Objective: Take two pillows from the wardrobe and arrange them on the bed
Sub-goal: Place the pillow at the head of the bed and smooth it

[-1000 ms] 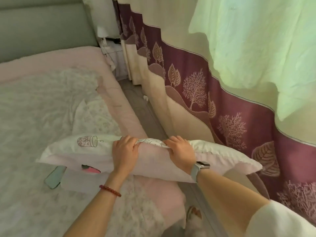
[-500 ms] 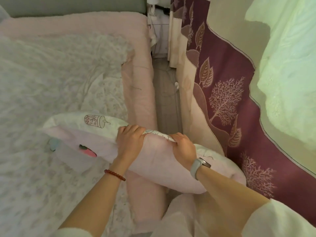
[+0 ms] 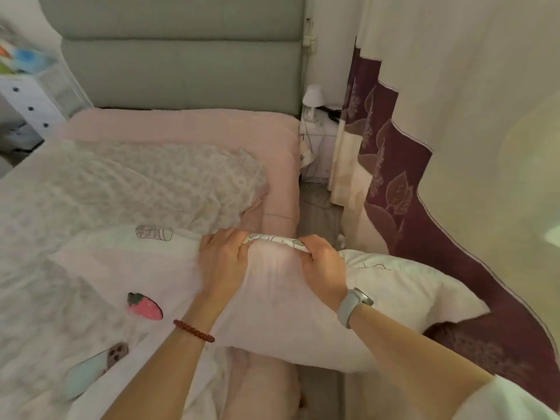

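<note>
A pale pink and white pillow (image 3: 403,286) with small cartoon prints and a strawberry patch hangs crosswise over the right side of the bed (image 3: 181,128). My left hand (image 3: 222,262) grips its top edge near the middle, fingers curled over the fabric. My right hand (image 3: 324,265), with a watch on the wrist, grips the same edge just to the right. The pillow's right end juts out over the narrow gap beside the bed. No second pillow can be made out.
A grey padded headboard (image 3: 181,68) stands at the far end. A floral quilt (image 3: 121,183) covers the bed. A maroon and cream curtain (image 3: 424,177) hangs close on the right. A small white lamp (image 3: 312,100) sits in the far corner, and white drawers (image 3: 27,101) stand far left.
My view has swung left and up to face the headboard. The pillow, still held by both hands, now sits lower and closer, further along the bed.
</note>
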`<act>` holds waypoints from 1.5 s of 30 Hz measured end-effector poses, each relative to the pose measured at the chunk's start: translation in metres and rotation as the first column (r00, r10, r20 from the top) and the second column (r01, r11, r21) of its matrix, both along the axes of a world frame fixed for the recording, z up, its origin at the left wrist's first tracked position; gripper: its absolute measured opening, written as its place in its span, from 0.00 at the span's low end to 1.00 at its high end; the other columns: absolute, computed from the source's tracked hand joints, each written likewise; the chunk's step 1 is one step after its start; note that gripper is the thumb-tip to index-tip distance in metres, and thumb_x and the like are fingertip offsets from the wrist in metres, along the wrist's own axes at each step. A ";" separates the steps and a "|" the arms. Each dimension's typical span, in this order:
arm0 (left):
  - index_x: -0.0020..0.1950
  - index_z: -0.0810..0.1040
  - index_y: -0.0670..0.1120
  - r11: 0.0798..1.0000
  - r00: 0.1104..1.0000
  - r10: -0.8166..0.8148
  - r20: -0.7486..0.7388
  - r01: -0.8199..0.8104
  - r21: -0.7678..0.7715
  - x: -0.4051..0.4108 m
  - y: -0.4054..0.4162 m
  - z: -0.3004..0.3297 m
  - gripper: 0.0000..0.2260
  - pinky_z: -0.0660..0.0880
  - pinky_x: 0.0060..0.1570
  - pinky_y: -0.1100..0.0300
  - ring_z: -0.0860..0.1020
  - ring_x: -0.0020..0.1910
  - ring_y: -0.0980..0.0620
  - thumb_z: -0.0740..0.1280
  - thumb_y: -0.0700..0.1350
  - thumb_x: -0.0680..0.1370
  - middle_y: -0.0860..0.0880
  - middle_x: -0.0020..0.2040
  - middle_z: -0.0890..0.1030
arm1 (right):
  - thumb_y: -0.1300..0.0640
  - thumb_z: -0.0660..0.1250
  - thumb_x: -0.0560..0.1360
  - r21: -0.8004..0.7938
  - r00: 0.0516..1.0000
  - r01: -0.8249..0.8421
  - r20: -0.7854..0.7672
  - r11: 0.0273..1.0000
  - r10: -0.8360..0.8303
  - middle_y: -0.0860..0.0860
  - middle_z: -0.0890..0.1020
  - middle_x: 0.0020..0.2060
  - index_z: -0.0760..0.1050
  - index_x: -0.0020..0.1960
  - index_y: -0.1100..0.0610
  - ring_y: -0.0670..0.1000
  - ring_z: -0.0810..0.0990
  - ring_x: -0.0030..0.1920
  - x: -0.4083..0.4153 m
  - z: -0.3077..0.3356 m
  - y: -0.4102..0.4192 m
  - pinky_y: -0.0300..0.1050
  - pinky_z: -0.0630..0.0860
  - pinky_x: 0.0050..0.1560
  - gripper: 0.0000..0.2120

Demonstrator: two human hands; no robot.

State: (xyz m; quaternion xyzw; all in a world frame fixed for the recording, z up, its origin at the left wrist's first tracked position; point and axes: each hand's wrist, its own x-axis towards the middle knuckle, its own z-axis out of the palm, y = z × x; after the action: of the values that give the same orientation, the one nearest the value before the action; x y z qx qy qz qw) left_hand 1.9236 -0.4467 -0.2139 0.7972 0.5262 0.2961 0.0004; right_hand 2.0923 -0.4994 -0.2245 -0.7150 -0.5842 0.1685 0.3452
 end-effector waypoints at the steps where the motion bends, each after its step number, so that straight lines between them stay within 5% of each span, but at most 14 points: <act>1: 0.38 0.79 0.40 1.000 1.000 0.007 0.006 -0.007 0.013 0.005 0.020 0.005 0.14 0.61 0.38 0.53 0.79 0.34 0.43 0.55 0.45 0.70 0.42 0.33 0.81 | 0.67 0.59 0.71 0.018 1.000 -0.013 0.003 1.000 0.013 0.56 0.81 0.49 0.76 0.52 0.58 0.59 0.76 0.52 0.004 0.005 0.022 0.52 0.71 0.48 0.14; 12: 0.41 0.81 0.43 0.991 0.992 0.116 0.043 -0.119 0.063 0.061 0.241 0.015 0.17 0.62 0.41 0.54 0.79 0.36 0.45 0.52 0.45 0.70 0.45 0.35 0.82 | 0.67 0.62 0.72 0.105 0.986 -0.162 0.057 0.981 0.157 0.59 0.81 0.45 0.77 0.49 0.61 0.60 0.77 0.48 0.071 0.014 0.266 0.51 0.72 0.42 0.09; 16: 0.41 0.81 0.40 0.982 0.981 0.188 0.055 -0.189 0.002 0.092 0.336 0.009 0.11 0.71 0.41 0.47 0.80 0.36 0.43 0.60 0.41 0.71 0.43 0.34 0.82 | 0.63 0.62 0.74 0.073 0.969 -0.244 0.062 0.967 0.239 0.57 0.81 0.49 0.76 0.52 0.59 0.58 0.77 0.51 0.102 0.006 0.366 0.51 0.72 0.45 0.09; 27: 0.40 0.79 0.41 0.968 0.962 0.248 0.116 -0.250 0.005 0.154 0.544 0.005 0.05 0.68 0.41 0.49 0.78 0.35 0.43 0.63 0.37 0.70 0.44 0.34 0.81 | 0.66 0.61 0.73 0.089 0.935 -0.340 0.134 0.936 0.327 0.56 0.82 0.47 0.77 0.51 0.59 0.58 0.77 0.49 0.166 0.021 0.583 0.52 0.73 0.44 0.10; 32: 0.41 0.80 0.42 0.956 0.950 0.284 0.133 -0.292 0.039 0.176 0.646 0.004 0.06 0.61 0.45 0.53 0.78 0.37 0.43 0.66 0.33 0.70 0.45 0.37 0.82 | 0.65 0.61 0.74 0.111 0.930 -0.355 0.142 0.928 0.339 0.55 0.81 0.48 0.76 0.53 0.59 0.57 0.76 0.49 0.187 0.022 0.685 0.51 0.73 0.44 0.10; 40: 0.47 0.81 0.43 0.944 0.933 0.330 0.147 -0.320 -0.086 0.182 0.875 -0.012 0.06 0.65 0.53 0.51 0.79 0.44 0.43 0.65 0.36 0.74 0.45 0.42 0.83 | 0.62 0.61 0.75 0.023 0.932 -0.340 0.141 0.940 0.333 0.56 0.81 0.47 0.77 0.51 0.58 0.58 0.77 0.50 0.187 0.006 0.909 0.50 0.70 0.44 0.08; 45: 0.43 0.81 0.39 0.965 0.929 0.262 0.262 -0.256 -0.055 0.168 0.977 0.015 0.07 0.68 0.48 0.50 0.78 0.40 0.40 0.65 0.31 0.71 0.41 0.37 0.81 | 0.62 0.61 0.74 0.090 0.930 -0.332 0.201 0.939 0.309 0.55 0.80 0.43 0.76 0.48 0.57 0.58 0.76 0.46 0.174 0.030 1.015 0.49 0.69 0.38 0.06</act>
State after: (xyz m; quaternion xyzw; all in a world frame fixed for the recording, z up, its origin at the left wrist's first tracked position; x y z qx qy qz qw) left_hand 2.0914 0.5307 -0.1986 0.6735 0.6247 0.3932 0.0402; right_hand 2.2663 0.5153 -0.1943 -0.6000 -0.7317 0.1199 0.3006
